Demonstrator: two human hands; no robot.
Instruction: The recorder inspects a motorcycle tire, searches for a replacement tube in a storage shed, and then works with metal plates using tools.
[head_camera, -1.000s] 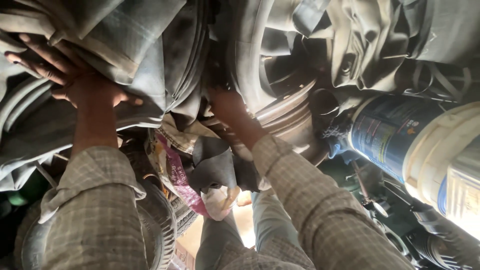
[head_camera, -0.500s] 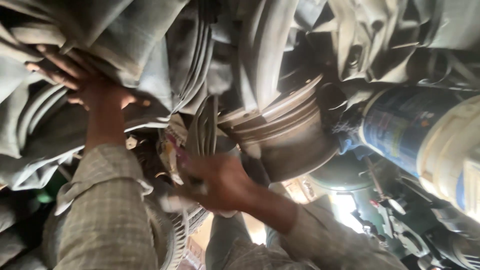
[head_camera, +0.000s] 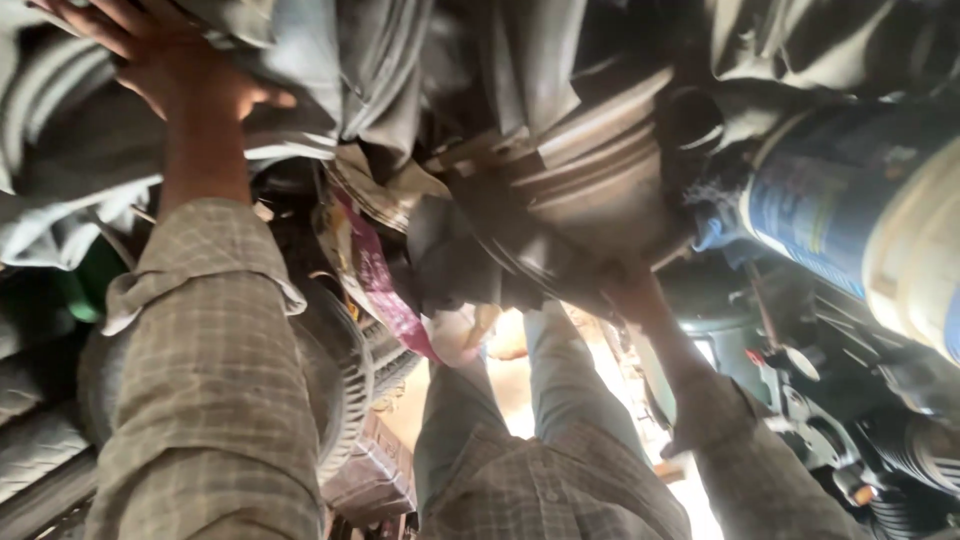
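grey metal rim tilted, right hand under it, left hand pressing tyres.

The left hand is up at eleven o'clock, pressed flat on a pile of folded cloth that hangs along the top. Just right of the middle, at about one o'clock, a round metal drum sits under the cloth. The right hand touches the drum's lower edge. A big barrel lies on its side at three o'clock. Tyres are stacked at eight o'clock, behind the left sleeve.
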